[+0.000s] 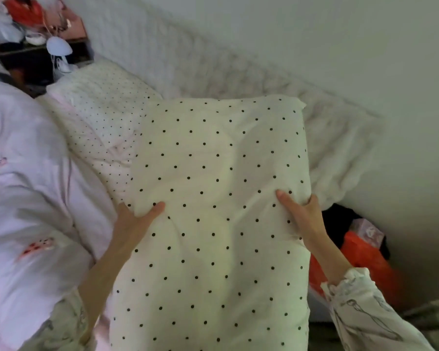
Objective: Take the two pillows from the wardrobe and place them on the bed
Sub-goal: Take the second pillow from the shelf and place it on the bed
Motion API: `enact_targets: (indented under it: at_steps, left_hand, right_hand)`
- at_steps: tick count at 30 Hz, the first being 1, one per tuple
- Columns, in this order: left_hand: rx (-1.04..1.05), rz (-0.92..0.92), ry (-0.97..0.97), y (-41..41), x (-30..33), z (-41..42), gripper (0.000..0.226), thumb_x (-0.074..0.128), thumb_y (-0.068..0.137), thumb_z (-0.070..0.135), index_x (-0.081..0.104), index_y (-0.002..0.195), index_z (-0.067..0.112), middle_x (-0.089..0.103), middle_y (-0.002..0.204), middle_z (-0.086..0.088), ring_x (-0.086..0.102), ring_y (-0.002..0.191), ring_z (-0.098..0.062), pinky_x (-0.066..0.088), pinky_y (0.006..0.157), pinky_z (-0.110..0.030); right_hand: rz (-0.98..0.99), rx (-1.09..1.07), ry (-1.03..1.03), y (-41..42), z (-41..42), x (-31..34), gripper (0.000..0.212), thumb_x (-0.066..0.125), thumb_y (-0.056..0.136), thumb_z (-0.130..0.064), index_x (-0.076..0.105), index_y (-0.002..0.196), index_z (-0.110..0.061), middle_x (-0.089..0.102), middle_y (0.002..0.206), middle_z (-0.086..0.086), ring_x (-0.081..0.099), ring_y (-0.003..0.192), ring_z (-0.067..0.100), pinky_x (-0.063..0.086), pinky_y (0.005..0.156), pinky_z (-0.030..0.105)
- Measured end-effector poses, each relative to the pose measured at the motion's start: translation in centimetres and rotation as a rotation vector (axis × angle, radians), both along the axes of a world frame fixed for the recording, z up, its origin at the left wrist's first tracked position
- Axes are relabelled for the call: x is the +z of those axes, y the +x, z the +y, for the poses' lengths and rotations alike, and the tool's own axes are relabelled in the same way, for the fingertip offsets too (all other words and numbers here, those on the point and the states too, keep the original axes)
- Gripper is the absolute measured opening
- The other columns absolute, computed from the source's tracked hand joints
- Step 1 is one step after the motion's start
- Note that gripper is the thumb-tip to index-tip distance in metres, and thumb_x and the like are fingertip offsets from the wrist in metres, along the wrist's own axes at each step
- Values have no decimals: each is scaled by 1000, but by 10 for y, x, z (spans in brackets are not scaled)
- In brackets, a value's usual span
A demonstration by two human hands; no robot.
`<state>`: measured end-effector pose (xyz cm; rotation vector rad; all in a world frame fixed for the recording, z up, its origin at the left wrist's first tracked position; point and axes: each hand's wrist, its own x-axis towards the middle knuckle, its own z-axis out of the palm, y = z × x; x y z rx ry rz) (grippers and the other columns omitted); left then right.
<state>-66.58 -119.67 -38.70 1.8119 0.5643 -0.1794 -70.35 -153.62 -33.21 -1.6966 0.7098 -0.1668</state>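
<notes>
Both hands grip the dotted pillow at frame centre — left hand and right hand pinching opposite edges, likely to steer it flat onto the bed — beside the other pillow, upper left.

I hold a cream polka-dot pillow by both side edges, my left hand and right hand gripping it. A second dotted pillow lies far left on the bed, a white duvet bunched beside it.
</notes>
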Motion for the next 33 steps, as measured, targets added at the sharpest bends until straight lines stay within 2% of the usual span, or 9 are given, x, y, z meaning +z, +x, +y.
enact_targets:
  at_steps: [6,8,12,17,21,24,26,29,33]
  left_hand:
    - [157,8,-94,44,-17,-18,78,79,62,48,37,121,22,57,110,3,57,105,-25,48,89,-42]
    - [211,49,-130,54,-24,-25,82,81,61,48,37,123,18,57,117,-1,58,106,-25,50,89,-44]
    - [312,112,-173,84,-44,-41,99,81,49,58,40,128,13,59,122,-5,60,107,-27,50,90,-47]
    - [498,147,-146,127,-78,-73,83,82,59,47,39,121,12,57,119,-3,59,102,-22,51,87,-43]
    - [538,184,-172,171,-107,-81,94,82,54,53,39,128,15,58,123,-4,59,107,-26,50,91,-49]
    - [586,170,-154,206,-130,-78,92,82,55,51,39,128,15,59,121,-1,61,104,-22,52,84,-40]
    - [587,172,-126,229,-143,-69,88,81,58,51,41,127,13,60,120,-2,61,102,-22,52,80,-38]
    - [526,233,-100,265,-174,-53,85,76,66,51,37,128,8,56,124,-6,58,108,-25,50,89,-41]
    - [271,410,77,276,-220,-57,90,68,78,44,16,144,11,32,145,-15,37,130,-31,38,98,-37]
  right_hand:
    - [60,188,-64,110,-14,-7,85,82,58,-50,43,124,-13,61,113,0,63,96,19,55,73,35]
    - [91,247,-70,147,-17,-16,88,82,58,-50,41,127,-14,60,114,0,62,97,20,54,78,38]
    - [120,381,-65,224,-25,-41,84,82,58,-48,41,124,-15,59,108,-4,60,90,14,50,73,34]
    - [181,566,-65,324,-31,-76,77,81,60,-48,44,120,-16,60,116,1,62,99,20,53,82,40]
    - [177,676,-34,391,-28,-106,66,81,64,-42,48,117,-20,63,114,-2,64,97,14,53,79,33]
    - [181,713,-62,441,-18,-130,73,81,62,-46,49,122,-19,62,118,-2,62,105,19,51,89,38]
    - [167,736,-74,466,-9,-144,73,79,63,-50,50,124,-22,63,118,-3,62,103,17,50,91,39]
    - [157,763,-80,504,6,-176,65,74,70,-47,51,126,-22,63,119,-2,61,100,14,51,89,36]
    - [212,925,-213,518,14,-237,67,63,84,-39,35,142,-18,45,143,3,45,129,21,36,108,40]
